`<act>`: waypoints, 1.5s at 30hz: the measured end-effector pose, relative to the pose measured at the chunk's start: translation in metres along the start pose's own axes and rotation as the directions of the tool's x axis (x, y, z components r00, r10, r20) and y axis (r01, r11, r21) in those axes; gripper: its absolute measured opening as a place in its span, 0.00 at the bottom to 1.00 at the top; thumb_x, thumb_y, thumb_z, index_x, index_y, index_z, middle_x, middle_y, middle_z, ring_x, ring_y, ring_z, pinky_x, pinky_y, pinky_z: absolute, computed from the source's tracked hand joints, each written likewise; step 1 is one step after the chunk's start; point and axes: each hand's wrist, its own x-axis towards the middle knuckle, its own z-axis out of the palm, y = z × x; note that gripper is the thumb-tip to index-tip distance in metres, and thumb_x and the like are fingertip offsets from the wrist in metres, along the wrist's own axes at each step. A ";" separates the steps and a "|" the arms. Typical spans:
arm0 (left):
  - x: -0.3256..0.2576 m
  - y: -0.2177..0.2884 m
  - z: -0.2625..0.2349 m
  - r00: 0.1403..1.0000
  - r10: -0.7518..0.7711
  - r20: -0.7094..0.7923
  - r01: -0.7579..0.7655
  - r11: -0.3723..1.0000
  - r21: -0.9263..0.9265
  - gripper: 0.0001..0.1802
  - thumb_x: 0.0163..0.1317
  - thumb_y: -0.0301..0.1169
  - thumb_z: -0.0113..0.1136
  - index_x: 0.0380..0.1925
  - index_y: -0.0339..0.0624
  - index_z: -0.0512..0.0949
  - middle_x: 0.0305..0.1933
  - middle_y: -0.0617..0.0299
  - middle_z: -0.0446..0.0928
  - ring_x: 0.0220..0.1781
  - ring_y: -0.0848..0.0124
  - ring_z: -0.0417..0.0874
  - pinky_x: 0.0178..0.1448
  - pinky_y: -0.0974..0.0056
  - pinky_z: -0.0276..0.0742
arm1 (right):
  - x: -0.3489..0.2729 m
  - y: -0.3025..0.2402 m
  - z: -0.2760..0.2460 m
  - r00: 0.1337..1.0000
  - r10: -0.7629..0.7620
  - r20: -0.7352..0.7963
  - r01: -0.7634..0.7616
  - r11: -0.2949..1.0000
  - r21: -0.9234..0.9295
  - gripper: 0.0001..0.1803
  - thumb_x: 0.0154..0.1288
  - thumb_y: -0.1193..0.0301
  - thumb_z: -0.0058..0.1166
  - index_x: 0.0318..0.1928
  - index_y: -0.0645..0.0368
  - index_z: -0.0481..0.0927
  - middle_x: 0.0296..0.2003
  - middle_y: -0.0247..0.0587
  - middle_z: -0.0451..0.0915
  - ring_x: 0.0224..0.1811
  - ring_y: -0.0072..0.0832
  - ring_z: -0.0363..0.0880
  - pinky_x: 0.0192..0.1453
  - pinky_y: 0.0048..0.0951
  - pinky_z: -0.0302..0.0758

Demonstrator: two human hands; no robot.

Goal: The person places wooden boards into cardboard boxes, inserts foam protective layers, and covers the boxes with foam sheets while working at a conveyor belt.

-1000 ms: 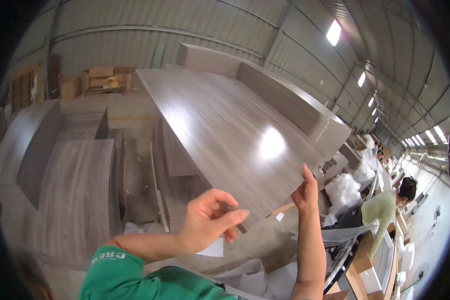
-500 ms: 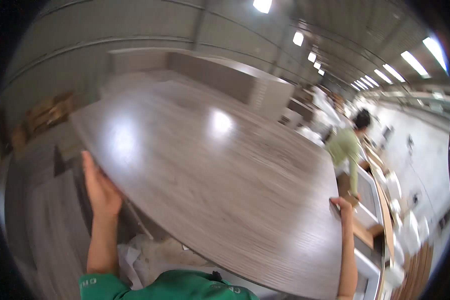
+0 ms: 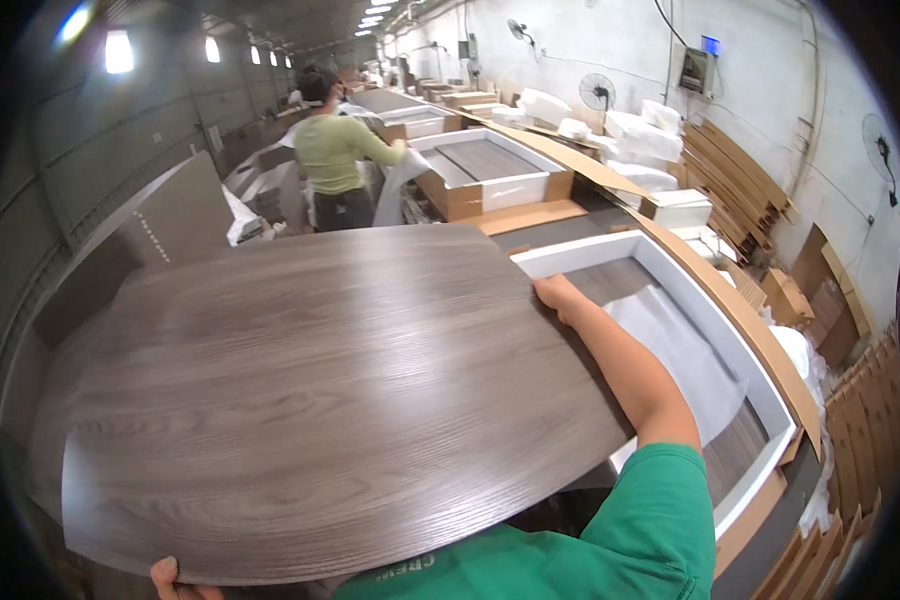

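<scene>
Board (image 3: 350, 380) is near, L of box (image 3: 582, 255); grips clamped on it, L hand (image 3: 175, 582) near-left edge, R hand (image 3: 558, 296) right edge. Poss. risk: uneven lift tips it, scraping box.

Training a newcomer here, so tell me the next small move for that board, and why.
Perhaps shift the board rightward, over the white-walled box: the left hand and right hand hold its edges, and the box lies open to its right.

Left head-worn fisheye camera, looking forward and down across a near wood-grain panel (image 3: 320, 380) toward a more distant co-worker (image 3: 332, 155).
</scene>
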 end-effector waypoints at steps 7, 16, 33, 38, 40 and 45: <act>0.016 -0.063 0.136 0.964 -0.141 0.226 0.166 0.981 -0.095 0.14 0.43 0.27 0.48 0.32 0.32 0.73 0.41 0.55 0.73 0.46 0.62 0.73 0.52 0.59 0.69 | -0.059 0.148 -0.160 0.919 0.251 -0.304 -0.222 0.967 0.127 0.29 0.60 0.60 0.44 0.51 0.76 0.67 0.47 0.55 0.72 0.49 0.40 0.70 0.49 0.41 0.68; 0.059 -0.245 0.277 0.729 -0.488 0.480 0.549 0.836 0.016 0.12 0.50 0.26 0.55 0.36 0.34 0.73 0.38 0.58 0.75 0.41 0.67 0.76 0.49 0.62 0.71 | -0.192 0.281 -0.317 0.640 0.443 -0.627 -0.295 0.896 0.332 0.29 0.59 0.63 0.47 0.53 0.76 0.65 0.49 0.53 0.71 0.50 0.36 0.70 0.52 0.32 0.66; 0.047 -0.447 0.428 0.138 -0.771 0.621 0.917 0.336 0.213 0.12 0.48 0.25 0.52 0.34 0.33 0.71 0.39 0.55 0.73 0.44 0.61 0.75 0.51 0.55 0.71 | -0.291 0.338 -0.345 0.212 0.565 -0.797 -0.391 0.797 0.461 0.35 0.58 0.54 0.50 0.53 0.75 0.66 0.51 0.50 0.71 0.51 0.37 0.70 0.53 0.35 0.66; 0.045 -0.496 0.447 0.101 -0.818 0.566 0.947 0.254 0.198 0.20 0.49 0.27 0.52 0.44 0.32 0.66 0.46 0.51 0.71 0.50 0.58 0.72 0.56 0.51 0.68 | -0.273 0.342 -0.342 0.132 0.637 -0.759 -0.300 0.756 0.582 0.37 0.58 0.53 0.50 0.54 0.78 0.63 0.53 0.52 0.69 0.53 0.39 0.69 0.55 0.37 0.65; 0.053 -0.515 0.445 0.109 -0.819 0.563 0.955 0.244 0.170 0.18 0.48 0.27 0.53 0.41 0.33 0.68 0.46 0.52 0.71 0.49 0.58 0.73 0.55 0.52 0.69 | -0.249 0.322 -0.329 0.101 0.650 -0.753 -0.270 0.746 0.608 0.38 0.59 0.53 0.49 0.55 0.78 0.62 0.53 0.52 0.68 0.53 0.39 0.68 0.55 0.38 0.65; 0.050 -0.518 0.446 0.159 -0.870 0.466 0.923 0.298 0.243 0.17 0.50 0.30 0.55 0.40 0.36 0.70 0.48 0.53 0.69 0.54 0.61 0.68 0.56 0.51 0.66 | -0.262 0.387 -0.337 0.221 0.694 -0.685 -0.247 0.719 0.650 0.26 0.60 0.63 0.44 0.52 0.71 0.67 0.51 0.53 0.70 0.52 0.43 0.71 0.55 0.48 0.65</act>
